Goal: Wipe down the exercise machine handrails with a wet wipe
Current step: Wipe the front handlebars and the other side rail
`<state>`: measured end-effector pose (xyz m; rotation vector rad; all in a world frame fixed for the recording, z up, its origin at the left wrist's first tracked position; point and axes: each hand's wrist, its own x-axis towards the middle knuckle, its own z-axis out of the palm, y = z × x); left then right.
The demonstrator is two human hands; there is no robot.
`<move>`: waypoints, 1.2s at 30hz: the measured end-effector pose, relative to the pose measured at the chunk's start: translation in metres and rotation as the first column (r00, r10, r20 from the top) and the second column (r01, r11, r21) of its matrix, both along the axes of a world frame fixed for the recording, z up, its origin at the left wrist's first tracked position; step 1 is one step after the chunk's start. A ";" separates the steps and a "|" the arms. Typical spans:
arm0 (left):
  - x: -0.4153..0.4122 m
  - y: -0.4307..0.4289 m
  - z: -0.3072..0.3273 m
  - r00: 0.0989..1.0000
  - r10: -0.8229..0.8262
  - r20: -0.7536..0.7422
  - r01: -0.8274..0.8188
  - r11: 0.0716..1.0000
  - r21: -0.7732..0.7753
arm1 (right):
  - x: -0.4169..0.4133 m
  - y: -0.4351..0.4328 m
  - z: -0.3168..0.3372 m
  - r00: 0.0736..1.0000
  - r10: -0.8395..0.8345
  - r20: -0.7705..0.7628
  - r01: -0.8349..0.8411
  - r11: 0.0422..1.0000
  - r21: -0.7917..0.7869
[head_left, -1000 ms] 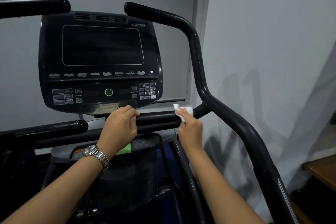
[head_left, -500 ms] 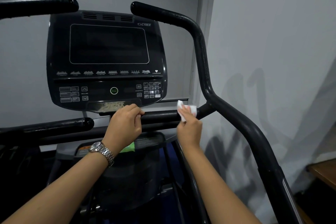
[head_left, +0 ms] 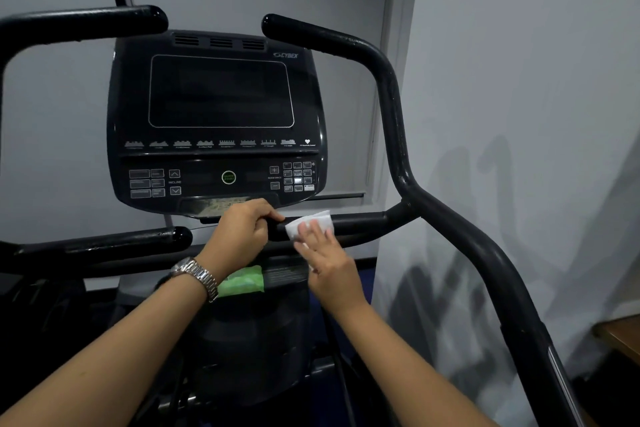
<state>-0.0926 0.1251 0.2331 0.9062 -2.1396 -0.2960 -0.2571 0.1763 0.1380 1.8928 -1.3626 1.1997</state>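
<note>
A black horizontal handrail (head_left: pixel 360 222) runs under the console of the exercise machine. My right hand (head_left: pixel 323 253) presses a white wet wipe (head_left: pixel 310 222) around this bar, fingers spread over it. My left hand (head_left: pixel 242 230), with a metal watch on its wrist, is closed around the same bar just left of the wipe. The bar joins the tall curved right handrail (head_left: pixel 398 135). A short left bar (head_left: pixel 104 243) and an upper left handrail (head_left: pixel 86 22) are also black.
The console (head_left: pixel 218 121) with a dark screen and buttons sits right above my hands. A green wipe packet (head_left: pixel 242 282) lies on the shelf below the bar. A grey wall (head_left: pixel 519 97) stands close on the right, with a wooden ledge (head_left: pixel 620 336) at the lower right.
My right hand has slid the wipe leftward along the horizontal bar, from near the junction with the right handrail to right beside my left hand. The left hand keeps its grip.
</note>
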 end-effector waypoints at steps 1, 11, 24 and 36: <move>0.002 -0.004 0.002 1.000 -0.008 -0.004 0.008 0.999 0.038 | -0.002 -0.003 -0.001 0.999 -0.001 -0.038 0.001 1.000 -0.012; 0.004 -0.020 0.001 0.975 -0.061 -0.213 0.125 0.945 0.301 | 0.015 -0.008 0.011 0.966 -0.061 -0.251 0.071 0.997 0.031; -0.013 -0.015 0.010 0.986 0.010 -0.165 0.031 0.970 0.239 | -0.068 0.010 0.029 0.864 -0.424 0.271 0.248 0.828 0.503; -0.086 0.010 0.033 0.962 -0.131 0.241 0.133 0.991 0.011 | -0.068 0.058 0.200 0.959 -0.281 -0.029 0.239 0.753 0.613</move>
